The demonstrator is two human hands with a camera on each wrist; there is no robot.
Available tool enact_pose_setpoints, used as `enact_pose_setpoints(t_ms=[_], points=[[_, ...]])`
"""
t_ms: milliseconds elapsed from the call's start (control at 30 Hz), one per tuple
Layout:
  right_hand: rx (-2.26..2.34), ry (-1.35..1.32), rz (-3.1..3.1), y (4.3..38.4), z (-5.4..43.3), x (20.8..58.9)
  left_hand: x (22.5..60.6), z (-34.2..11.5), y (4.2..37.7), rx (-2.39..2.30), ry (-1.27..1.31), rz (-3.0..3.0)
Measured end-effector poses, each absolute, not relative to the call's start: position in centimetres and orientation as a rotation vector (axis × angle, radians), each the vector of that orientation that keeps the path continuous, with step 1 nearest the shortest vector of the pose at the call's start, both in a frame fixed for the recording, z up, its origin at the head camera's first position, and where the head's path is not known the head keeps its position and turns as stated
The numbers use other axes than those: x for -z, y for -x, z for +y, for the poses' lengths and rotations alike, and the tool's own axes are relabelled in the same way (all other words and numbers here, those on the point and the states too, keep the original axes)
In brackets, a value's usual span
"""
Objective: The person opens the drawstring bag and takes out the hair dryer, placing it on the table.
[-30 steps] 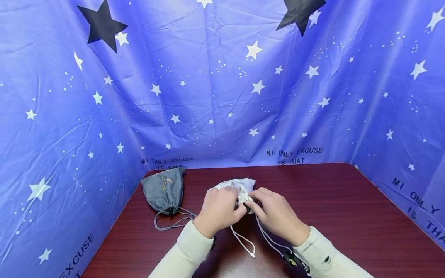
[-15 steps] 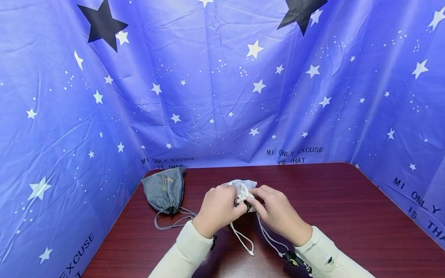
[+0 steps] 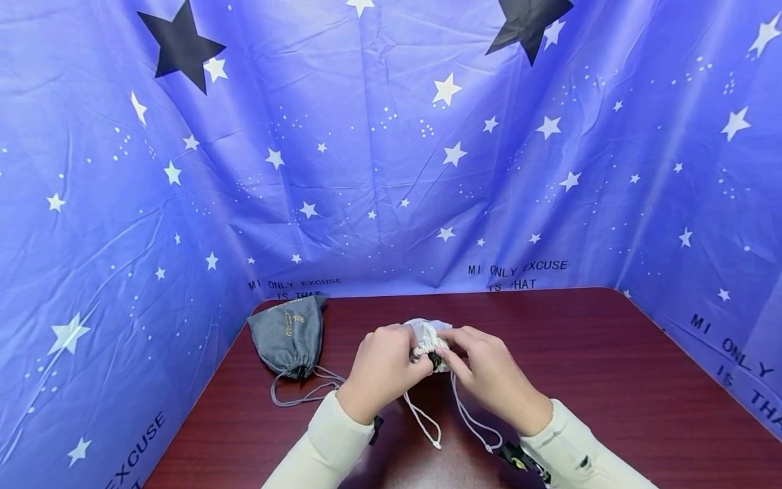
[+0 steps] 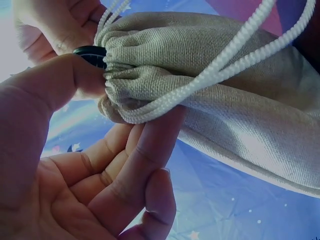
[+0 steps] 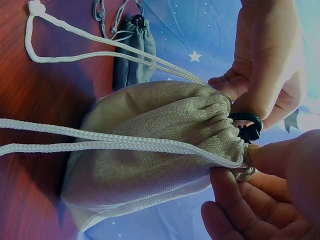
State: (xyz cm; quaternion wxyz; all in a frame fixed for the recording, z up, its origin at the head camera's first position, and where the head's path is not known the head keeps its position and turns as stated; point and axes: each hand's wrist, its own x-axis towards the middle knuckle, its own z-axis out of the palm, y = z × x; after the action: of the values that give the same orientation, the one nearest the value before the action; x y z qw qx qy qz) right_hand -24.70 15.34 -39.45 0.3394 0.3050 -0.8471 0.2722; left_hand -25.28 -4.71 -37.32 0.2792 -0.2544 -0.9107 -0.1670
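Between both hands is a cream cloth drawstring pouch (image 5: 145, 125), its mouth gathered into tight folds. A white cord (image 5: 105, 141) hangs in a loop from each side of the mouth. Out of the gathered opening pokes a curved black piece (image 5: 248, 125), the rest of it hidden inside the cloth. My left hand (image 3: 380, 367) pinches one side of the mouth, its thumb right at the black piece in the left wrist view. On the opposite side, my right hand (image 3: 496, 370) holds the gathered rim between thumb and fingers.
A grey drawstring pouch (image 3: 286, 339) with a gold print lies at the table's left, its grey cord (image 3: 287, 402) trailing towards my left sleeve. The dark red table (image 3: 586, 353) ends against a blue star-patterned cloth (image 3: 379, 170).
The cream pouch has swung round: its far body shows narrower beyond my hands and the black piece at its mouth shows more. Both hands keep nearly the same place.
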Motion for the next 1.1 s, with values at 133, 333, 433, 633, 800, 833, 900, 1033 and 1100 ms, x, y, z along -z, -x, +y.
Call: enact_pose_setpoints(t_ms=[133, 333, 433, 633, 800, 833, 900, 1033, 1100], points=[[-0.7, -0.806, -2.196, 24.65, 15.37, 39.27, 37.37, -4.6, 25.3, 0.454, 0.685, -2.421], [-0.655, -0.858, -2.162, 24.56, 15.4, 39.0, 37.31, -4.52, 25.21, 0.458, 0.688, -2.413], [-0.64, -0.867, -2.153, 24.53, 15.42, 38.86, 37.18, -4.47, 25.15, 0.461, 0.689, -2.413], [-0.622, -0.884, -2.156, 24.51, 15.43, 38.63, 37.05, -4.44, 25.09, 0.451, 0.68, -2.408], [-0.593, -0.894, -2.145, 24.53, 15.43, 38.55, 37.04, -4.45, 25.1, 0.455, 0.68, -2.41], [-0.59, -0.897, -2.141, 24.54, 15.42, 38.55, 37.07, -4.46, 25.09, 0.456, 0.679, -2.412], [-0.584, -0.908, -2.132, 24.53, 15.43, 38.59, 37.15, -4.47, 25.06, 0.456, 0.676, -2.415], [-0.605, -0.927, -2.132, 24.39, 15.46, 38.82, 37.41, -4.45, 24.97, 0.46, 0.681, -2.418], [-0.624, -0.928, -2.141, 24.29, 15.48, 38.92, 37.53, -4.42, 24.96, 0.46, 0.689, -2.414]])
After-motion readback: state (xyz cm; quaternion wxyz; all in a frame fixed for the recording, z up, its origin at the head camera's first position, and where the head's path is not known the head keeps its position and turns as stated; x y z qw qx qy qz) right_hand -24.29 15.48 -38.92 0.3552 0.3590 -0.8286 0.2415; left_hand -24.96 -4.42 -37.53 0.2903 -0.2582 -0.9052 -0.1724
